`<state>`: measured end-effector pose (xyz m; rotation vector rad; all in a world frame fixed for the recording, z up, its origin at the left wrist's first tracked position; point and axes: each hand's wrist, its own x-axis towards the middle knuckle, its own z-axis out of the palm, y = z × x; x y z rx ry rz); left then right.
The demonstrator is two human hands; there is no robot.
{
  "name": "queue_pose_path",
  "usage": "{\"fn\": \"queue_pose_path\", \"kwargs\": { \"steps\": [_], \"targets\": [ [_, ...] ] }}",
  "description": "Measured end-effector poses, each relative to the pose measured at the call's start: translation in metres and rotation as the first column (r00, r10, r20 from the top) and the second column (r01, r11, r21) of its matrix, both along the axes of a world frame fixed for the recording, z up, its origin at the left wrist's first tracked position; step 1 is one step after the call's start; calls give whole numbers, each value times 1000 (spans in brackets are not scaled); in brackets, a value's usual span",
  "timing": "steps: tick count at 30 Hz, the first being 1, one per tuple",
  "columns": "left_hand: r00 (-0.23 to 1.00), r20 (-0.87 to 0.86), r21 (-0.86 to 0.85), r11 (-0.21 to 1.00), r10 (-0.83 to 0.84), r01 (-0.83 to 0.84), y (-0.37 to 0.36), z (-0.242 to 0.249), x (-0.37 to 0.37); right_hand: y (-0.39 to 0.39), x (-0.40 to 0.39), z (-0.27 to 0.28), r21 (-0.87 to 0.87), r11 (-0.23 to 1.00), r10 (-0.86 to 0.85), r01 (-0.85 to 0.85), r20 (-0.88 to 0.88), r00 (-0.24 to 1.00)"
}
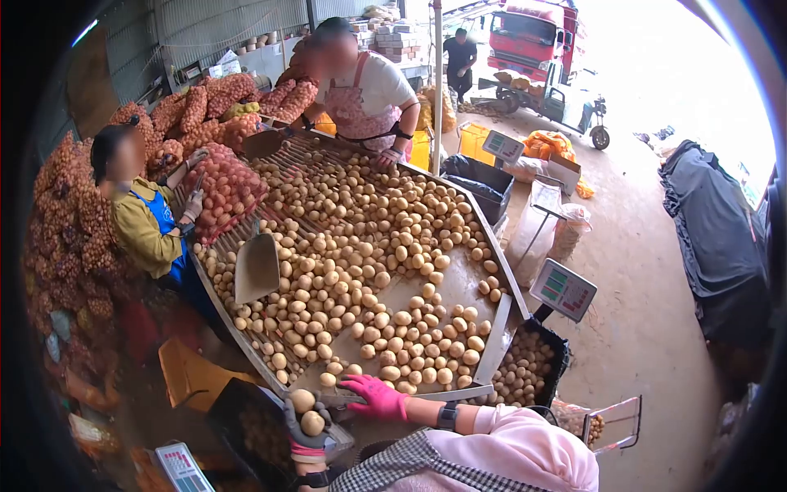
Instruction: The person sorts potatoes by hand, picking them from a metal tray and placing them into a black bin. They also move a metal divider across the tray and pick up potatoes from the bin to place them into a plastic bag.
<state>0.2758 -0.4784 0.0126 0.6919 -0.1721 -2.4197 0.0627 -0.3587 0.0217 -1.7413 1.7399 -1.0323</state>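
Note:
My left hand (305, 432), in a grey glove with a pink cuff, is closed around two round potatoes (312, 423) just off the near edge of the sorting table. My right hand (376, 397), in a bright pink glove, reaches over that edge with its fingers spread. It is beside loose potatoes (389, 373) and grips none that I can see. Many more potatoes lie across the slatted table (426, 307), whose near end is a smooth metal surface. Below my left hand stands a dark bin (238, 410) with potatoes inside.
A co-worker in a blue apron (166, 227) stands at left by a red mesh sack (223, 194); another person (361, 98) leans over the far end. A scoop (257, 268) lies on the potatoes. Scales (563, 290) and a filled crate (529, 361) stand at right.

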Motion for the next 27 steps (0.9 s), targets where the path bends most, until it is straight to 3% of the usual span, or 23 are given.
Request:
{"fn": "queue_pose_path", "kwargs": {
  "steps": [2, 3, 6, 7, 8, 9, 12, 13, 15, 16, 17, 18, 19, 20, 21, 22, 24, 27],
  "targets": [
    [966, -17, 25, 966, 259, -258, -8, 13, 22, 10, 4, -13, 132, 987, -89, 96, -54, 995],
    [968, -19, 27, 968, 251, -250, -15, 6, 36, 16, 6, -25, 134, 986, -97, 104, -57, 994],
    [835, 130, -419, 793, 534, -442, -28, -38, 96, 31, 4, -49, -8, 982, -185, 186, -162, 969],
    [838, 79, -119, 840, 540, -530, -32, -42, 115, 35, 3, -51, -54, 979, -202, 195, -212, 956],
    [829, 36, 194, 810, 558, -553, -33, -45, 134, 38, 6, -51, -98, 975, -219, 200, -257, 941],
    [820, 57, 247, 788, 570, -565, -32, -52, 146, 39, 8, -51, -95, 975, -220, 202, -257, 941],
    [763, 62, 318, 712, 644, -626, -12, -28, 154, 40, 13, -50, -129, 964, -263, 232, -335, 905],
    [772, -22, -1, 772, 635, -635, -15, -75, 172, 39, 14, -51, -120, 963, -268, 241, -359, 894],
    [704, 71, 45, 703, 707, -710, -25, -70, 178, 33, 15, -59, -101, 969, -248, 227, -415, 875],
    [768, -10, 117, 764, 640, -635, -19, -25, 160, 32, 16, -49, -54, 971, -227, 231, -492, 840],
    [792, -99, 174, 794, 603, -583, -10, 20, 142, 30, 19, -54, -57, 962, -262, 266, -455, 851],
    [793, -191, 220, 812, 579, -541, -2, 40, 137, 28, 18, -59, -64, 956, -280, 285, -474, 834],
    [740, -383, 296, 833, 552, -468, -9, 20, 150, 27, 19, -56, -110, 954, -299, 279, -425, 854],
    [801, -308, 164, 858, 513, -486, -15, 20, 155, 26, 16, -55, -51, 968, -242, 245, -437, 866],
    [821, -270, 31, 857, 503, -515, -20, 12, 159, 27, 14, -63, -96, 966, -259, 242, -448, 856],
    [810, -355, 86, 879, 467, -469, -20, 15, 163, 28, 8, -71, -97, 970, -243, 224, -467, 850],
    [815, -366, -16, 872, 450, -489, -21, 5, 170, 32, 7, -64, -59, 979, -201, 197, -486, 851],
    [776, -390, 17, 846, 496, -533, -14, -8, 183, 32, -1, -61, -33, 985, -164, 169, -472, 866]
  ]
}}
